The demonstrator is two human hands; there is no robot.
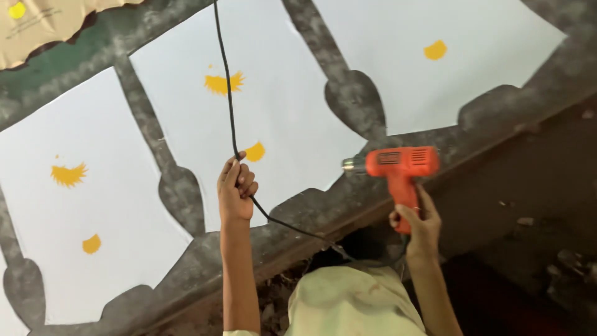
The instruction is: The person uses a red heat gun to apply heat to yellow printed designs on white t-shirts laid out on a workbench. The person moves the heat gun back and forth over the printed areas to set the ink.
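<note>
An orange heat gun (401, 167) is held up in the right part of the scene, near the middle. Its silver nose is pointed left, at the near edge of a white sheet (280, 112). The handle of the heat gun is wrapped by the right hand (418, 225), and the grip is closed tight around it.

A black cord (231, 112) is held by the left hand (236, 190), just left of the heat gun. The fingers are curled shut around the cord. The cord is stretched up to the far edge of the scene, and from the hand it is hung down to the right, toward the heat gun.

Three white sheets are laid on a grey, dusty worktop (354, 99). Yellow paint marks (222, 83) are seen on each sheet. A second sheet (74, 205) is placed on the left, and a third sheet (448, 56) is placed far on the right. A torn piece of brown cardboard (43, 28) is seen in the far left corner. Dark ground is seen on the near right.
</note>
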